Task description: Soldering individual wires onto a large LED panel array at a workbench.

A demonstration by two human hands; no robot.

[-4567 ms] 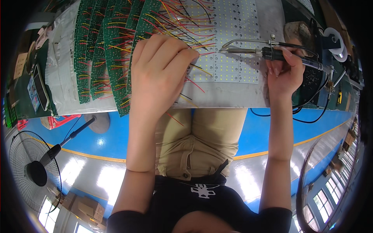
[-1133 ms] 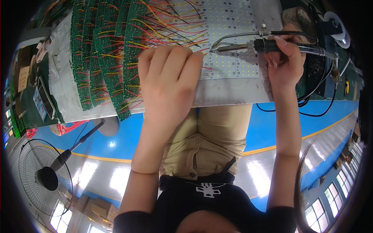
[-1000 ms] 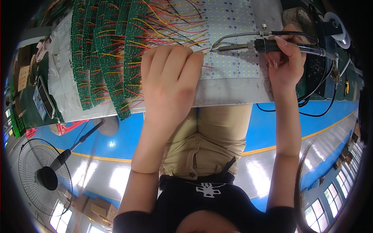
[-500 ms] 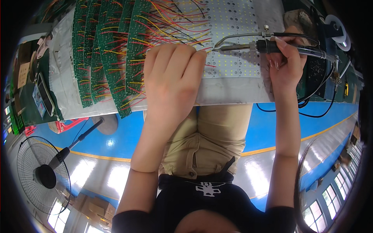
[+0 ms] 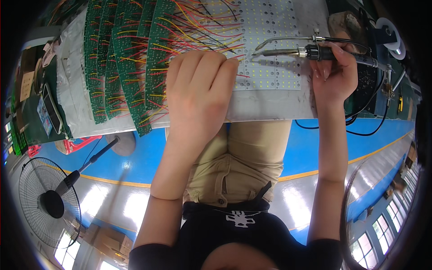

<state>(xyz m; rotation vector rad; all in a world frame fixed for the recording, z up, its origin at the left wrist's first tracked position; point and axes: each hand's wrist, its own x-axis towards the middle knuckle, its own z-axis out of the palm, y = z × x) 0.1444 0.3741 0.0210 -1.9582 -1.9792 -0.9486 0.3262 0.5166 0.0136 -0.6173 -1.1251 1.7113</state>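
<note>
My right hand (image 5: 335, 74) grips a soldering iron (image 5: 310, 52) by its dark handle, thumb on top. A thin curved solder-feed tube (image 5: 285, 38) is clamped above the iron. Its tip points left and hovers over white LED boards (image 5: 270, 78), a little apart from my left hand. My left hand (image 5: 200, 85) is closed, knuckles up, over the boards' left edge. What its fingertips pinch is hidden beneath it. Red, yellow and black wires (image 5: 202, 33) run from overlapping green circuit boards (image 5: 155, 54) toward the white boards.
A solder spool (image 5: 390, 39) stands at the right, near black cables (image 5: 360, 130). A phone (image 5: 53, 108) lies at the table's left end. A standing fan (image 5: 51, 203) is on the floor at the left. The pale work surface (image 5: 270, 105) ends just before my legs.
My right hand has drawn the soldering iron slightly right, so its tip is farther from my left hand. The feed tube has tilted with it. My left hand stays put.
</note>
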